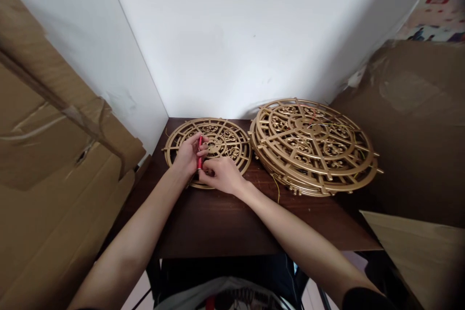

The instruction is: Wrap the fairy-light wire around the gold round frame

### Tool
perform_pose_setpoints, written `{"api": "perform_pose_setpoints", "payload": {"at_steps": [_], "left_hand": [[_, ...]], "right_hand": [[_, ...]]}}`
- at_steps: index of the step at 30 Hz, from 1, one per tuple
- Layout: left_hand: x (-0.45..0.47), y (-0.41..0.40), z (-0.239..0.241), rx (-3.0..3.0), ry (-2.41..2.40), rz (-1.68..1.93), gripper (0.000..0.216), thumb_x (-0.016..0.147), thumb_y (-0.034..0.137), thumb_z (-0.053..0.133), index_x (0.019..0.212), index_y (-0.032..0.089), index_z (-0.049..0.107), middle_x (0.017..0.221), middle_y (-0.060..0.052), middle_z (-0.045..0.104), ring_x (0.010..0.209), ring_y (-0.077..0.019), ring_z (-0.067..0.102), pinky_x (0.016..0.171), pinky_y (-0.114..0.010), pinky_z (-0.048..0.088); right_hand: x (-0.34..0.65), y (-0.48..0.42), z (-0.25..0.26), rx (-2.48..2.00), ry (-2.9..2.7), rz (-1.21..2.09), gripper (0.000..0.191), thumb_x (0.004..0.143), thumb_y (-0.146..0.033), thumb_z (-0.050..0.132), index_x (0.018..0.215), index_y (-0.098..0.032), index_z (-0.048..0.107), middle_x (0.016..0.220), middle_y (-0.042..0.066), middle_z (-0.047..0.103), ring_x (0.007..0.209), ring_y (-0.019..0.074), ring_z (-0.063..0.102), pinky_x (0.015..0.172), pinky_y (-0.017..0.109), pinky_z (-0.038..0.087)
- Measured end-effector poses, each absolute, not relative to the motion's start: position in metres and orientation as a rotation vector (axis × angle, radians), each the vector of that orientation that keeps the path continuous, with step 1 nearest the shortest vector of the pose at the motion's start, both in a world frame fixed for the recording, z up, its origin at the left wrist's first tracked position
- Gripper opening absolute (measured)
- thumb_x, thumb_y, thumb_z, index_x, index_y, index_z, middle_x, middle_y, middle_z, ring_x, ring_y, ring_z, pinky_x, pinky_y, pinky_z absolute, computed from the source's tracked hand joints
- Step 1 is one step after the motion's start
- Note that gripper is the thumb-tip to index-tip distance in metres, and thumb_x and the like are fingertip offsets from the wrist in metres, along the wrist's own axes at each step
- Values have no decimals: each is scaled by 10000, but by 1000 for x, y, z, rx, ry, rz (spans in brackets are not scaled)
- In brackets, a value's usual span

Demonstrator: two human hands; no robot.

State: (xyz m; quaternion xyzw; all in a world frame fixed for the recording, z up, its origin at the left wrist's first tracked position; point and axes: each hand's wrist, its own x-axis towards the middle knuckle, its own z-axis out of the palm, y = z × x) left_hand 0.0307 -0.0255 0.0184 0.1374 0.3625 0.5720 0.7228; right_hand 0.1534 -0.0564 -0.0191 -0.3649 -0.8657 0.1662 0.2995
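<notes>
A gold openwork round panel (225,141) lies flat at the back left of a dark wooden table (225,223). My left hand (188,155) rests on its near left part, fingers closed round a small red tool (199,152) held nearly upright. My right hand (221,175) sits just below and beside it on the panel's near edge, fingers curled and pinched toward the red tool's lower end. Whatever the right fingers pinch is hidden.
A stack of larger gold round panels (314,144) with thin wires on it fills the back right of the table. A thin yellow wire (276,188) trails onto the tabletop. Cardboard sheets (54,164) lean on the left, cardboard boxes (417,131) on the right. White walls stand behind.
</notes>
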Motion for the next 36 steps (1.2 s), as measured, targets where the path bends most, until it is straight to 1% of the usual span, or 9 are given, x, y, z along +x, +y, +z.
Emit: {"api": "perform_pose_setpoints", "payload": {"at_steps": [5,10,15,24,31,36], "left_hand": [[31,-24,17,296,806,1267,167,899,136,445,736,129,478,626,-18,501,396,-34,342,292,-121,244],[30,-23,15,290,808,1263,127,873,142,497,748,134,476,628,-16,505,401,-34,356,299,-115,254],[30,-25,17,323,827,1251,163,892,142,450,730,132,467,599,-8,478,394,-37,353,302,-114,257],[31,-25,18,339,845,1260,195,905,137,421,718,119,469,635,-21,506,406,-30,357,301,-112,255],[30,-24,15,341,845,1261,141,869,140,485,729,123,477,634,-21,517,407,-32,363,302,-112,257],[30,-23,15,340,849,1243,122,841,157,538,739,135,474,591,2,484,395,-37,354,301,-117,255]], "right_hand": [[154,-57,-19,-969,-2291,438,246,832,-253,566,602,-167,579,598,-20,581,545,82,456,579,213,292],[154,-57,-19,-958,-2292,454,252,828,-251,566,591,-166,564,598,-21,578,546,80,454,576,213,287],[153,-57,-18,-952,-2284,455,248,828,-244,557,592,-166,562,600,-19,579,551,82,463,583,213,292],[153,-57,-20,-947,-2282,446,247,827,-250,555,596,-165,557,605,-18,589,559,85,479,588,211,298],[153,-56,-20,-941,-2291,451,252,831,-252,550,594,-167,555,604,-19,588,553,82,470,586,210,295],[153,-56,-19,-945,-2288,461,250,829,-257,557,595,-169,553,610,-19,588,558,83,465,580,214,290]]}}
